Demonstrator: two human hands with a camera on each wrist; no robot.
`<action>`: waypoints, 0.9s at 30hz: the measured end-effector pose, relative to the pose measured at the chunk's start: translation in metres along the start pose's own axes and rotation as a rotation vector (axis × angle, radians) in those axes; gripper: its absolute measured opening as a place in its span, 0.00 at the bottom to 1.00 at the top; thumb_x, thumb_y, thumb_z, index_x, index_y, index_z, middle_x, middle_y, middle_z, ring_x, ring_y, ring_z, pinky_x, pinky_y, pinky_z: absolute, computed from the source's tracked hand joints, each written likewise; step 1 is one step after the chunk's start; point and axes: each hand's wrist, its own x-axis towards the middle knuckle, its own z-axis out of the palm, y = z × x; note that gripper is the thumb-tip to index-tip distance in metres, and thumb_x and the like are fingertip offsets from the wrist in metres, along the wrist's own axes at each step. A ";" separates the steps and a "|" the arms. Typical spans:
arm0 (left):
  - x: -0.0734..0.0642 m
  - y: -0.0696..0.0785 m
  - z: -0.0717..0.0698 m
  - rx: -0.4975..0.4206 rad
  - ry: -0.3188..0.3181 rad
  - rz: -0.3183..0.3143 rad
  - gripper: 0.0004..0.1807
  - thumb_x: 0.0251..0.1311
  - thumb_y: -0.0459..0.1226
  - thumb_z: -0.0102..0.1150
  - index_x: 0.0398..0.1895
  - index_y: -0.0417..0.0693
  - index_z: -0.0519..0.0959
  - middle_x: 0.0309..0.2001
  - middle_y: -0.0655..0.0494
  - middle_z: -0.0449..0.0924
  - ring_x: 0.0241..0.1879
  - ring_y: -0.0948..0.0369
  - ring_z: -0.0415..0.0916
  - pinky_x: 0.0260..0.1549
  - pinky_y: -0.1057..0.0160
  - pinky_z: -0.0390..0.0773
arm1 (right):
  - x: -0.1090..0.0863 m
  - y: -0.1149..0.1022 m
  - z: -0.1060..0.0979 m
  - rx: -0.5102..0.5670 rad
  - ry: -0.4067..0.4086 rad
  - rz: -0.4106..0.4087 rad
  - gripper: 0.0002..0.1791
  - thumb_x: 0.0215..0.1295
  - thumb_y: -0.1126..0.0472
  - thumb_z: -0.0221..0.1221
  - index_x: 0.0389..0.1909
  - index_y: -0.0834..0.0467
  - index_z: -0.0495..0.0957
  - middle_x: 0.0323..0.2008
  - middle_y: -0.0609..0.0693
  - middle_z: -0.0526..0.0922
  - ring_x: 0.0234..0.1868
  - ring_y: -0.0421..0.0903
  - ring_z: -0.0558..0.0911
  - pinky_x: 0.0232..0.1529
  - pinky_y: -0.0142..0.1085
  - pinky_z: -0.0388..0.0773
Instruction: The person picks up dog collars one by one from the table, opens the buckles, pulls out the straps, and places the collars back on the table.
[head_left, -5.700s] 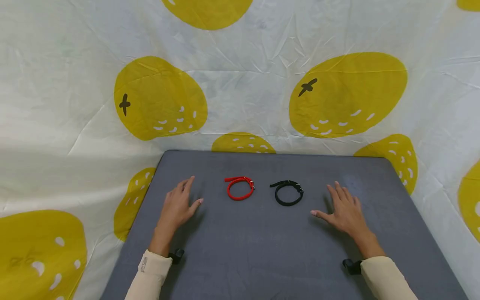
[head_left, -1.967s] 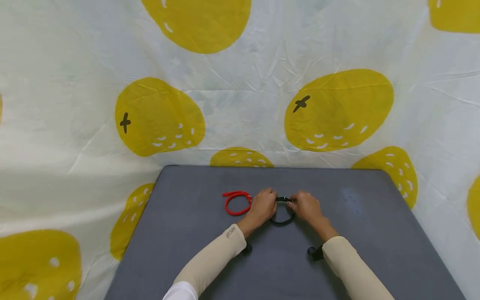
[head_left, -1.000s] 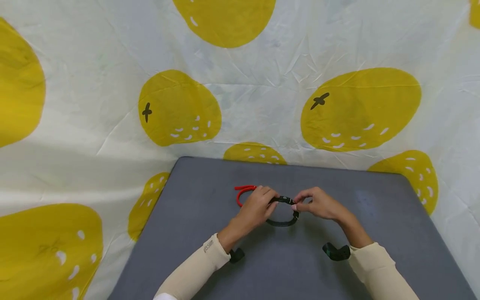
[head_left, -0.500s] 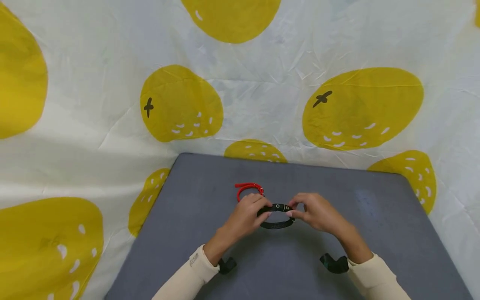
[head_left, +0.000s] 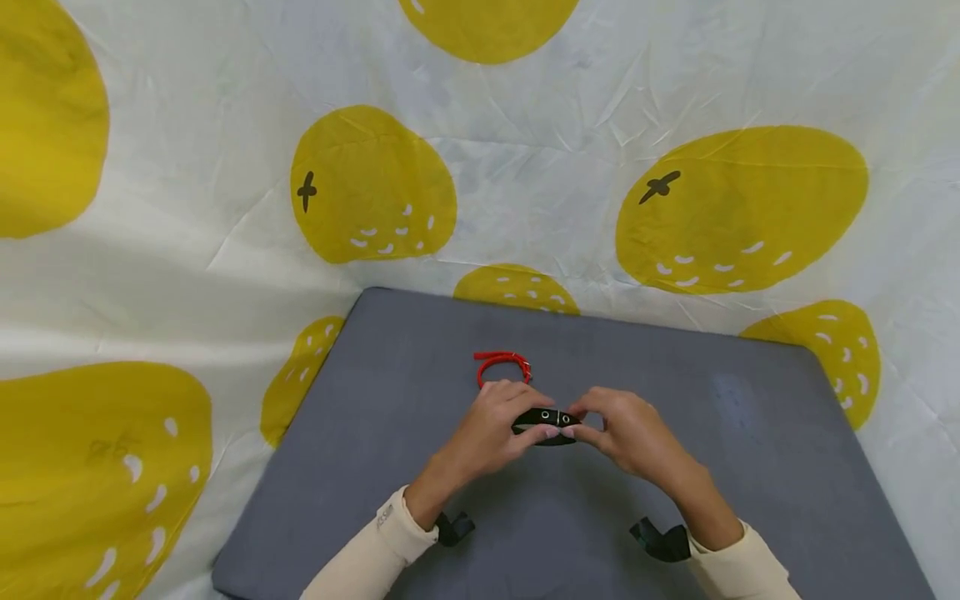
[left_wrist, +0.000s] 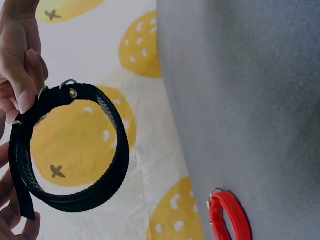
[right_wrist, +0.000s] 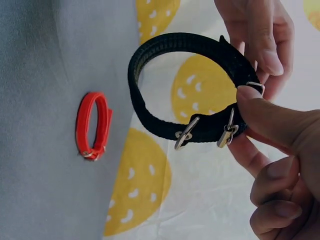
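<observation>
A black dog collar (head_left: 556, 417), fastened into a loop, is held up above the table between both hands. My left hand (head_left: 487, 429) grips its left end, fingers over the top and thumb below. My right hand (head_left: 637, 437) pinches the opposite end, the thumb close to the left thumb. The right wrist view shows the right thumb pressing the strap beside the metal buckle (right_wrist: 227, 135), with a metal ring (right_wrist: 186, 134) nearby. In the left wrist view, the strap's tail (left_wrist: 26, 202) hangs beside the left fingers. A red collar (head_left: 502, 357) lies looped on the table behind the hands.
The grey table (head_left: 420, 333) ends at its back edge against a white cloth with yellow fruit prints (head_left: 375, 183). The same cloth hangs along the left and right sides. Dark camera mounts (head_left: 663, 542) sit under both wrists.
From lying flat on the table, the black collar was gripped by both hands, lifted and brought nearer the body. Its buckle side is turned upward. The red collar has stayed in place.
</observation>
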 end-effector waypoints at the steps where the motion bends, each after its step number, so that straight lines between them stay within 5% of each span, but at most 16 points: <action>1: 0.001 0.001 0.000 0.003 -0.011 0.005 0.18 0.59 0.49 0.71 0.49 0.53 0.85 0.45 0.61 0.83 0.46 0.63 0.78 0.54 0.57 0.74 | 0.000 -0.001 0.000 -0.010 0.001 -0.007 0.09 0.56 0.58 0.73 0.38 0.49 0.86 0.35 0.38 0.84 0.28 0.31 0.75 0.26 0.28 0.71; 13: 0.004 0.004 0.003 0.077 -0.077 0.075 0.15 0.57 0.45 0.72 0.47 0.53 0.87 0.38 0.62 0.81 0.39 0.64 0.74 0.51 0.57 0.73 | -0.002 -0.002 0.001 -0.006 -0.005 -0.062 0.10 0.54 0.61 0.74 0.36 0.48 0.85 0.35 0.38 0.84 0.35 0.39 0.83 0.32 0.32 0.77; 27: 0.002 0.004 0.004 0.128 -0.114 0.068 0.09 0.65 0.44 0.65 0.45 0.52 0.84 0.40 0.60 0.81 0.38 0.62 0.74 0.51 0.55 0.75 | -0.001 0.004 0.002 0.103 -0.052 -0.003 0.09 0.60 0.59 0.71 0.40 0.48 0.84 0.37 0.40 0.84 0.29 0.31 0.75 0.28 0.28 0.74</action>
